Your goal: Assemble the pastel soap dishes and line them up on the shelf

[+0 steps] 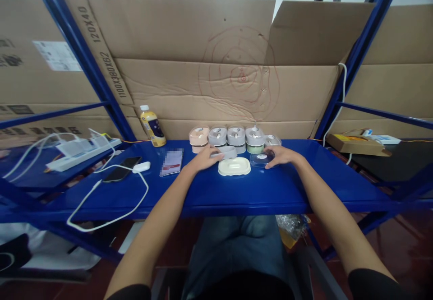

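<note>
- We note the left hand (206, 157) angled inward, pinching the grey piece (229, 151) just behind the cream tray (234, 166).
- Right hand (281, 155): thumb and fingers grip the clear lid (258, 159) by its right edge, beside the tray.

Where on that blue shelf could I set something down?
Right of the right hand, the blue shelf is bare towards the upright post; another bare patch lies in front of the cream piece. It's crowded around the left hand, by the row of containers, and far left, with a dark phone and white cable.
</note>
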`<move>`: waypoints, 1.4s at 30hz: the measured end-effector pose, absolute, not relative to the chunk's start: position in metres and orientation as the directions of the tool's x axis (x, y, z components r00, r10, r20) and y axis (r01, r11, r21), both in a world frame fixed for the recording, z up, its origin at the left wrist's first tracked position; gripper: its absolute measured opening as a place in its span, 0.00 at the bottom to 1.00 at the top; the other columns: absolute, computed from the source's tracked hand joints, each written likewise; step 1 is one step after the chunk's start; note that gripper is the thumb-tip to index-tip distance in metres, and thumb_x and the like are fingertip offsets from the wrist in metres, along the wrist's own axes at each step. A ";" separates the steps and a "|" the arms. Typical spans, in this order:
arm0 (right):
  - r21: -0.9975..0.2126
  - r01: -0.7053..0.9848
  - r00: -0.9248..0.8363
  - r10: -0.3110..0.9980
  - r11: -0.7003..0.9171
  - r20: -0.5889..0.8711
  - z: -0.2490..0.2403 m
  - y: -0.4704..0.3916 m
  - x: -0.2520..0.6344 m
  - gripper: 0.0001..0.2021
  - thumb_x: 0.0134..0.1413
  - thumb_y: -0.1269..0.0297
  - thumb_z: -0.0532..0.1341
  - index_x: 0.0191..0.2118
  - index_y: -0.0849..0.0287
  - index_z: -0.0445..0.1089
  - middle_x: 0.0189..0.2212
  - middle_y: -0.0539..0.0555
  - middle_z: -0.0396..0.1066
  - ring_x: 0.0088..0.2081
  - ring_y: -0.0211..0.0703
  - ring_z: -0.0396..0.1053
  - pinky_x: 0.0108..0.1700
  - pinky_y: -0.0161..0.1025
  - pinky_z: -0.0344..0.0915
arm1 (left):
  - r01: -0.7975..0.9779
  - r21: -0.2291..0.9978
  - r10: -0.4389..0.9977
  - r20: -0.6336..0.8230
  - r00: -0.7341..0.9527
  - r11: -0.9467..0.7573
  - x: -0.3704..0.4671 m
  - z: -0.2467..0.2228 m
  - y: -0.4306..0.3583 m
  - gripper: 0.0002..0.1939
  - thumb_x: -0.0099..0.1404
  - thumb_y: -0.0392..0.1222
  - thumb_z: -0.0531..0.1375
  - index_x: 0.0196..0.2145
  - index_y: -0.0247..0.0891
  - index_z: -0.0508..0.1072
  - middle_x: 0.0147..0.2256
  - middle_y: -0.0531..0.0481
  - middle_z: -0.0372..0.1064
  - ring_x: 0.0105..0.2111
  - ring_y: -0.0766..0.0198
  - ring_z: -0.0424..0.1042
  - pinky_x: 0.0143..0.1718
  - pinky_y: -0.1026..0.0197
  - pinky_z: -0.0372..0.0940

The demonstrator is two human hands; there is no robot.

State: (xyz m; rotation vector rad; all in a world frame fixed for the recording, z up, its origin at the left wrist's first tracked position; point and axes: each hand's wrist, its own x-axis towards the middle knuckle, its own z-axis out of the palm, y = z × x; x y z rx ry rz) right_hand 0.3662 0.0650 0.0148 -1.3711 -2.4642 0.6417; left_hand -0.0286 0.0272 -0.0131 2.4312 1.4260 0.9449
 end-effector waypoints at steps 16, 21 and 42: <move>-0.471 0.773 -0.471 0.882 0.426 0.024 0.022 0.059 0.365 0.38 0.37 0.46 0.77 0.55 0.58 0.73 0.48 0.58 0.77 0.47 0.55 0.75 0.51 0.48 0.73 | 0.582 0.433 0.724 0.445 0.527 -0.689 0.001 -0.007 0.004 0.23 0.64 0.60 0.64 0.48 0.42 0.80 0.52 0.42 0.67 0.54 0.50 0.72 0.62 0.45 0.64; -0.522 0.700 -0.461 0.867 0.487 0.191 0.027 0.053 0.359 0.37 0.39 0.44 0.76 0.54 0.58 0.73 0.44 0.58 0.76 0.46 0.55 0.75 0.50 0.51 0.73 | 0.578 0.421 0.715 0.379 0.588 -0.699 0.016 -0.008 -0.005 0.25 0.61 0.57 0.69 0.51 0.43 0.79 0.53 0.42 0.66 0.56 0.48 0.71 0.64 0.46 0.62; -0.392 0.493 -0.704 0.621 0.777 0.345 0.002 0.024 0.291 0.43 0.42 0.43 0.75 0.62 0.58 0.69 0.54 0.62 0.73 0.54 0.57 0.72 0.58 0.55 0.68 | 0.493 0.653 0.814 0.389 0.432 -0.574 0.040 -0.032 0.002 0.62 0.41 0.61 0.79 0.67 0.40 0.57 0.57 0.37 0.70 0.57 0.39 0.72 0.57 0.42 0.67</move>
